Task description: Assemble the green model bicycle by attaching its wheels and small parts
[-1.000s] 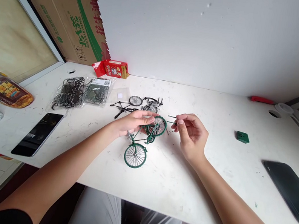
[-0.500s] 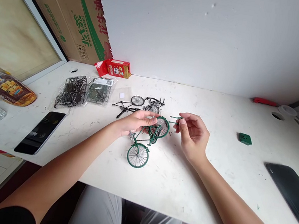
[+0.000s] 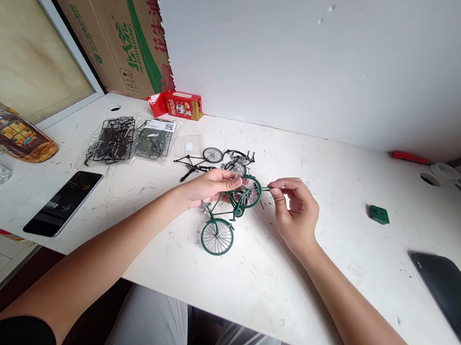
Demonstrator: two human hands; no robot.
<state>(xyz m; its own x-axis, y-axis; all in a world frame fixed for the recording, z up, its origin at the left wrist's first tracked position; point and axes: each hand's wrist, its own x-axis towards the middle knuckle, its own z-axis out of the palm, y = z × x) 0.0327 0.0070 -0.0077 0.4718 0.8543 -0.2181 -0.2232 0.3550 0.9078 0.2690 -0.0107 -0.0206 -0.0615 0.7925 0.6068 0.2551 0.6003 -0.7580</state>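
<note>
A green model bicycle (image 3: 218,236) is held on its end over the white table, one wheel up and the other toward me. My left hand (image 3: 212,187) is closed on it beside the upper wheel, thumb on top. My right hand (image 3: 297,210) pinches a thin green model part (image 3: 266,188) between thumb and fingertips. The part's free end points left, at the upper wheel's rim; whether it touches cannot be made out. Behind my left hand lie black model bicycle parts (image 3: 212,155), including a frame and wheels.
Bagged black parts (image 3: 111,141) and a red box (image 3: 184,106) sit at the back left. A phone (image 3: 62,203) and bottles (image 3: 8,129) lie left. On the right are a green block (image 3: 378,214), a black case (image 3: 448,297) and a red object (image 3: 412,157).
My right hand has brought the green part slightly left and turned it, closer to the upper wheel. The bicycle's lower wheel has swung a little right and up.
</note>
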